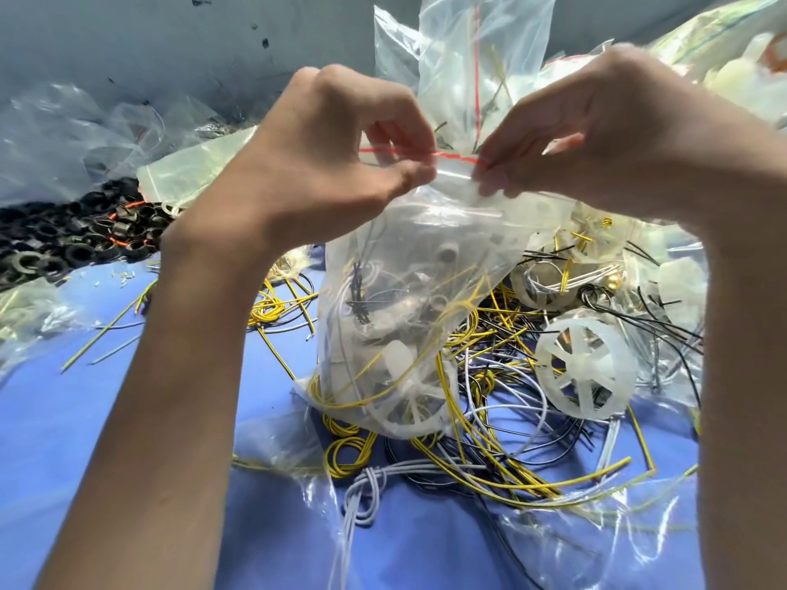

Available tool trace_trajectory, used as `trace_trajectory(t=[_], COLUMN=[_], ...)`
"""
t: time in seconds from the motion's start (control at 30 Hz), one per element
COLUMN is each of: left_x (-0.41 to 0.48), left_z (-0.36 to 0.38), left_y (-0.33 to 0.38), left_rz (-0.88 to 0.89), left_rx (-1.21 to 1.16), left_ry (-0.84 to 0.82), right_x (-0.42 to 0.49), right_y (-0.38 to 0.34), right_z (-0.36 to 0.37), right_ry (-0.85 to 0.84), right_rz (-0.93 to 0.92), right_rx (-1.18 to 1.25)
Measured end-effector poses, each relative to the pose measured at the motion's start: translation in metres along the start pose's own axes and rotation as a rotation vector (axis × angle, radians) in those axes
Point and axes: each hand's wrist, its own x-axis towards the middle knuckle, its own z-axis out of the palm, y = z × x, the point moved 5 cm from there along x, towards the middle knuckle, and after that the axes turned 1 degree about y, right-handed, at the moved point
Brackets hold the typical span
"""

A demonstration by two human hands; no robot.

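Below the hands, a tangle of yellow, white and black wires lies on a blue cloth, with a white plastic wheel under the right wrist. A clear zip bag of wires and wheel parts hangs between the hands. The left hand and the right hand, close together, each pinch its red-lined top edge. Beyond them stands another clear bag. Black rings are heaped far left of the left hand.
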Motion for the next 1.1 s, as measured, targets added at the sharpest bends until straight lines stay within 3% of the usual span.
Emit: trace_trajectory(t=[0.53, 0.73, 1.1], left_x=[0.004, 0.002, 0.001], left_z=[0.009, 0.009, 0.008], left_y=[0.007, 0.006, 0.011], left_rz=[-0.055, 0.011, 0.045], left_rx=[0.105, 0.273, 0.237], left_ry=[0.089, 0.108, 0.091], right_x=[0.001, 0.003, 0.006], right_y=[-0.006, -0.007, -0.020], right_z=[-0.002, 0.001, 0.010], right_ry=[0.066, 0.070, 0.039], right_rz=[-0.059, -0.057, -0.078], right_rx=[-0.035, 0.005, -0.097])
